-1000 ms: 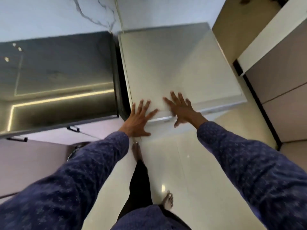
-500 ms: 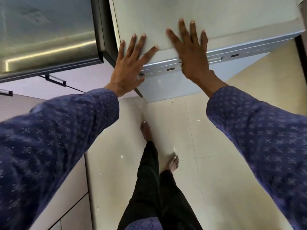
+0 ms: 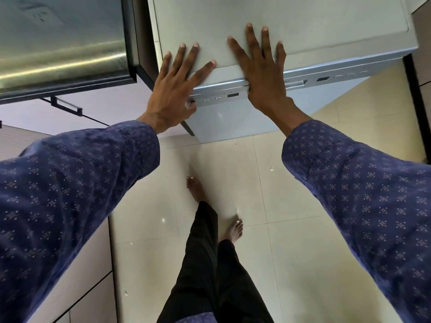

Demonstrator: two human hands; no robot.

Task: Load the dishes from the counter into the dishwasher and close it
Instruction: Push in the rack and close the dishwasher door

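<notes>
A silver-white dishwasher [image 3: 303, 29] stands ahead, its door shut and its front panel [image 3: 233, 122] facing me. A control strip [image 3: 221, 97] with small buttons and a dark display runs along the top of the door. My left hand [image 3: 177, 89] lies flat over the top front edge at the left corner, fingers spread, thumb down by the buttons. My right hand [image 3: 261, 68] rests flat on the top, fingers apart, palm over the door's upper edge. Neither hand holds anything. No dishes are in view.
A glossy dark counter [image 3: 58, 43] adjoins the dishwasher on the left, with a pale cabinet front and black handle [image 3: 67, 104] below. Beige floor tiles [image 3: 303, 229] spread in front. My bare feet and black trousers [image 3: 210, 264] are below. A dark-edged cabinet [image 3: 417, 101] stands at right.
The view has tilted down and come closer to the dishwasher. Both hands stay flat on its top front edge, spread a little wider, and my feet have stepped nearer.
</notes>
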